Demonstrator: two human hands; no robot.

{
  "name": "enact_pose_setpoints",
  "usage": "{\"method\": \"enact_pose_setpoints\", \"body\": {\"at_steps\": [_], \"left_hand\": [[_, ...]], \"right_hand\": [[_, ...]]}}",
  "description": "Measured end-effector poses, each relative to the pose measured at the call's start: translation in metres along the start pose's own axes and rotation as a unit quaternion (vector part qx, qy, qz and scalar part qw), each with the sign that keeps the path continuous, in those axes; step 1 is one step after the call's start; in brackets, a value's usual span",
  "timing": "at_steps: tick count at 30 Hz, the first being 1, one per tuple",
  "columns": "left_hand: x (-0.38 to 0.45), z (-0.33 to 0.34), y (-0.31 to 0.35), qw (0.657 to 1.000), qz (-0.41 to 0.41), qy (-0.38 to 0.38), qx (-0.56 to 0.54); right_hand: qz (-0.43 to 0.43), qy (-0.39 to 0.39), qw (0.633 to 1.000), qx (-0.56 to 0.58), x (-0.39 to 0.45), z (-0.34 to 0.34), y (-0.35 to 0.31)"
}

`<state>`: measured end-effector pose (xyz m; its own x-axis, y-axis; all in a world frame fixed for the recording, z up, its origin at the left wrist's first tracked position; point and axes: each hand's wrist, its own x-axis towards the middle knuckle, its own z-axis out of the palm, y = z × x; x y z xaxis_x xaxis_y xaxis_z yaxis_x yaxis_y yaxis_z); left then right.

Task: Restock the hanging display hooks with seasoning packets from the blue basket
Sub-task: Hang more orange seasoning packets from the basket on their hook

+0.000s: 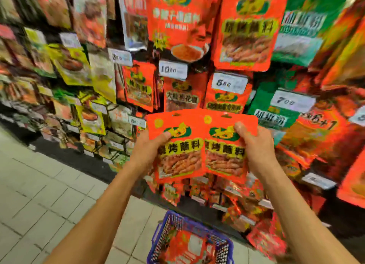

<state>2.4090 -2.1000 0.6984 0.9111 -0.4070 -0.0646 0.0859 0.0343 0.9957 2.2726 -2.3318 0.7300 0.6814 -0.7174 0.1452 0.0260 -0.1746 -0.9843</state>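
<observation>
Holding one red seasoning packet (178, 145) in the left hand (147, 152) and another (227, 145) in the right hand (254, 145), above the blue basket (158, 242), risks missing a hook through their small hang holes.

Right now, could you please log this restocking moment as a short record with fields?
left hand: grips left packet
right hand: grips right packet
packets: red, side by side, upright, in front of the display
blue basket: on the floor below, red packets inside
matching packets on hook: hanging above
price tag: reads 6-something
</observation>
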Motion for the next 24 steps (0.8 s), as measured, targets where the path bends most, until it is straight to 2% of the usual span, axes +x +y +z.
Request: {"method": "enact_pose_setpoints", "body": {"at_steps": [6,9,16,24], "left_hand": [[0.025,0.021,0.097,0.989,0.147,0.018,-0.013],[0.042,0.027,0.129,0.984,0.176,0.014,-0.013],[0.072,0.055,0.186,0.977,0.202,-0.061,-0.04],[0.083,0.073,0.207,0.978,0.174,-0.088,-0.068]], "right_hand": [[-0.138,0.045,0.989,-0.008,0.035,-0.001,-0.093],[-0.199,0.071,0.977,0.015,0.053,0.003,-0.139],[-0.2,0.14,0.97,0.003,0.116,0.013,-0.203],[-0.167,0.159,0.973,-0.003,0.137,0.029,-0.212]]}}
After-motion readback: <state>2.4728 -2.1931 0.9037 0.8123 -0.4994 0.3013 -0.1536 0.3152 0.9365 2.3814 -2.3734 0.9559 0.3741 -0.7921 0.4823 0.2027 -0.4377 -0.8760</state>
